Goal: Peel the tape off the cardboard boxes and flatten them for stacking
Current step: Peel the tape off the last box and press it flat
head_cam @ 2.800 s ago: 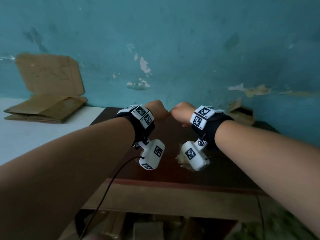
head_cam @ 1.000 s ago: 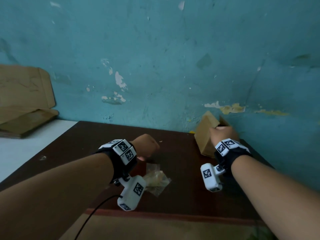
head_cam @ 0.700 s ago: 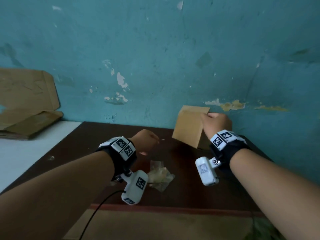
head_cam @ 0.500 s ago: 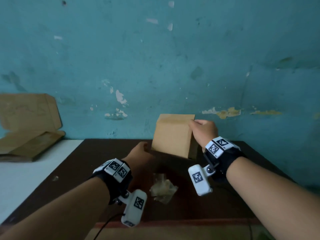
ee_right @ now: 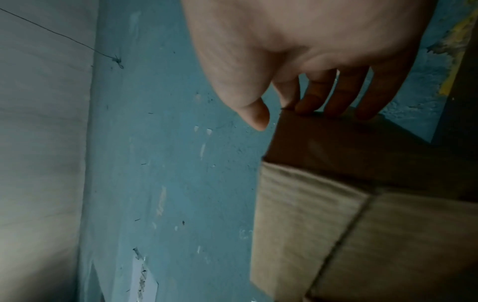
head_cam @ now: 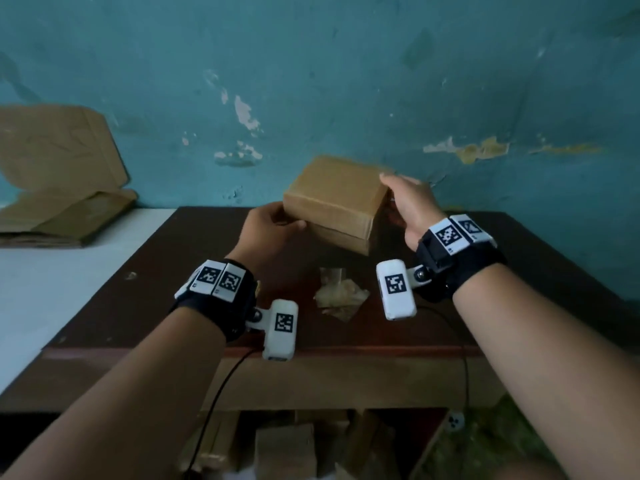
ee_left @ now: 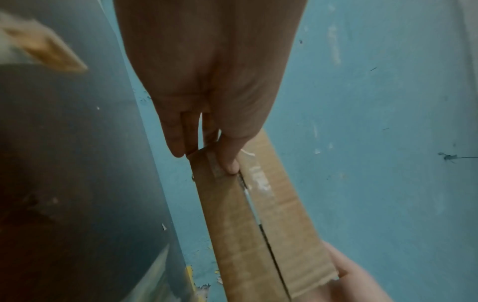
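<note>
A teal wall (head_cam: 346,81) with flaking patches of paint stands behind a dark brown table (head_cam: 519,271), and to the left of the table runs a white surface (head_cam: 52,289). On that white surface a stack of flattened cardboard (head_cam: 65,216) lies against the wall, with one large flap leaning upright behind it.

Over the far middle of the table, a small cardboard box (head_cam: 332,199) is held up in the air between both hands, clear of the tabletop and tilted so that one corner points down toward the person. The left hand (head_cam: 270,233) grips the box's near left end, thumb on one face and fingers on the other. From the left wrist view the thumb lies right beside the seam where two flaps meet, and clear tape (ee_left: 258,179) shows shiny along that seam. The right hand (head_cam: 408,206) holds the far right end, its fingers (ee_right: 333,96) curled over the top edge of the shaded side; the thumb sticks out free of the cardboard in the right wrist view.

Below the box, a crumpled wad of peeled tape (head_cam: 339,292) lies on the table between the two wrists. More cardboard pieces (head_cam: 284,448) sit in the shadow under the table's front edge, too dim to make out well.
</note>
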The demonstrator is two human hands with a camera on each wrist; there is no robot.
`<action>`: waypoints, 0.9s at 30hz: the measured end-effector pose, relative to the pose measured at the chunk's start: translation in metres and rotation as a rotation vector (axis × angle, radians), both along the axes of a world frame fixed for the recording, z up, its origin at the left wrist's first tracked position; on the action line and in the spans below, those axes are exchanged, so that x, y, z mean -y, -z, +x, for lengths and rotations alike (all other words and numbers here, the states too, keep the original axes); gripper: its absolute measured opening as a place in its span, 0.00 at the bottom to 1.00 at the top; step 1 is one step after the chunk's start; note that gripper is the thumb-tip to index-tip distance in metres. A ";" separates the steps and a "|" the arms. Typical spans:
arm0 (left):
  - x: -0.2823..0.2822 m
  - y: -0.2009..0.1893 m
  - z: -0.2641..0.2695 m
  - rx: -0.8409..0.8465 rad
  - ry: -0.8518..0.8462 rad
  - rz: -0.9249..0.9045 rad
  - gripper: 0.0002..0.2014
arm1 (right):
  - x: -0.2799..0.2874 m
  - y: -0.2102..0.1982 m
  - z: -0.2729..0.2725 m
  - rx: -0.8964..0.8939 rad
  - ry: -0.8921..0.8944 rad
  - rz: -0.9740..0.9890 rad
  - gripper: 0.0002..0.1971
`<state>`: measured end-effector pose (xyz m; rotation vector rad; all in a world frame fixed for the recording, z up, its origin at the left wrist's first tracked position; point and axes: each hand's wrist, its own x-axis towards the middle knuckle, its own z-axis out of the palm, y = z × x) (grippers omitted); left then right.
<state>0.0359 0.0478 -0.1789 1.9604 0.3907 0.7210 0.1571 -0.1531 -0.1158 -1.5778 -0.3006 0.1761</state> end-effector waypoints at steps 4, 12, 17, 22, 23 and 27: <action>-0.002 0.007 -0.002 0.056 -0.120 -0.019 0.17 | 0.002 0.010 -0.018 0.051 -0.121 -0.039 0.36; 0.007 0.002 -0.023 0.186 -0.151 0.009 0.13 | 0.008 0.035 -0.034 0.223 -0.186 -0.067 0.54; 0.014 -0.018 -0.036 0.231 -0.152 0.007 0.12 | 0.012 0.030 -0.038 0.289 -0.161 -0.001 0.43; 0.017 -0.030 -0.041 0.272 -0.138 -0.022 0.08 | 0.015 0.025 -0.041 0.217 -0.218 0.030 0.25; 0.017 -0.032 -0.041 0.282 -0.134 -0.039 0.08 | 0.015 0.024 -0.043 0.220 -0.215 0.033 0.21; 0.021 -0.033 -0.039 0.325 -0.146 -0.093 0.15 | 0.010 0.021 -0.050 0.248 -0.208 0.045 0.10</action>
